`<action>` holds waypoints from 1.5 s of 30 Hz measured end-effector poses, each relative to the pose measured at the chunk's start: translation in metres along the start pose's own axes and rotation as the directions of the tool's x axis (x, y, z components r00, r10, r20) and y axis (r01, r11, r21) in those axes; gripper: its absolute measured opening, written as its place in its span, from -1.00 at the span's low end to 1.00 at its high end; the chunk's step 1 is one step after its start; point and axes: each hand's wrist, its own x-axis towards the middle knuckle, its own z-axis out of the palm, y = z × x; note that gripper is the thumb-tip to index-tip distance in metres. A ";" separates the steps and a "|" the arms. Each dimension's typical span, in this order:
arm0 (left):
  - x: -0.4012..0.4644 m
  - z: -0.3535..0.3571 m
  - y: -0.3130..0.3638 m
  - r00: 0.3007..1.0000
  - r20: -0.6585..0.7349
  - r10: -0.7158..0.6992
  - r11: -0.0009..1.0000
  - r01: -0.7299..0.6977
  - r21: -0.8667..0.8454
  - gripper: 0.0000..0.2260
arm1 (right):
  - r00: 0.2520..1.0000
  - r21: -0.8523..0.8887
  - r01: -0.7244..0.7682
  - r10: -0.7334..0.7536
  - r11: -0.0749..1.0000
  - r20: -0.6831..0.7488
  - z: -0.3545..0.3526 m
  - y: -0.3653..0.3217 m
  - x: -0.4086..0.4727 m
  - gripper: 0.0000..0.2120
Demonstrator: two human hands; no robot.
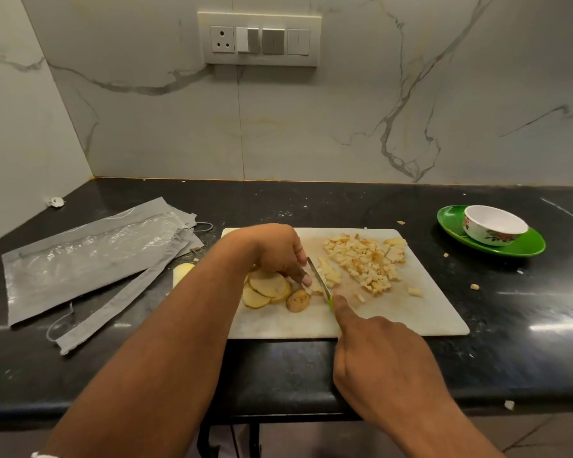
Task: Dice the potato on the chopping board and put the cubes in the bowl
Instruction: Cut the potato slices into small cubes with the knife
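Right hand [374,355] grips the knife [319,275]; left hand [278,251] pinches potato slices [268,287] on the board [394,312].

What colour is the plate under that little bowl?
Bright green. The plate under the bowl shows clearly in the head view.
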 end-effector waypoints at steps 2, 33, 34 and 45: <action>-0.006 -0.003 -0.004 0.999 0.024 0.045 0.999 -0.045 -0.031 -0.65 | 1.000 0.012 0.009 -0.009 1.000 0.015 -0.002 0.001 0.000 -0.38; 0.002 0.007 0.000 0.998 -0.045 0.039 0.998 -0.041 -0.047 -0.86 | 0.995 0.082 -0.057 0.064 0.995 -0.075 0.002 -0.014 -0.006 -0.43; 0.002 0.006 -0.001 0.998 -0.046 0.042 0.998 -0.044 -0.054 -0.87 | 0.995 0.073 -0.067 0.071 0.995 -0.065 0.002 -0.015 -0.005 -0.43; 0.003 0.008 0.003 0.990 -0.140 0.030 0.986 -0.053 -0.158 -0.94 | 0.994 0.087 -0.107 0.105 0.990 0.030 -0.001 -0.016 -0.002 -0.41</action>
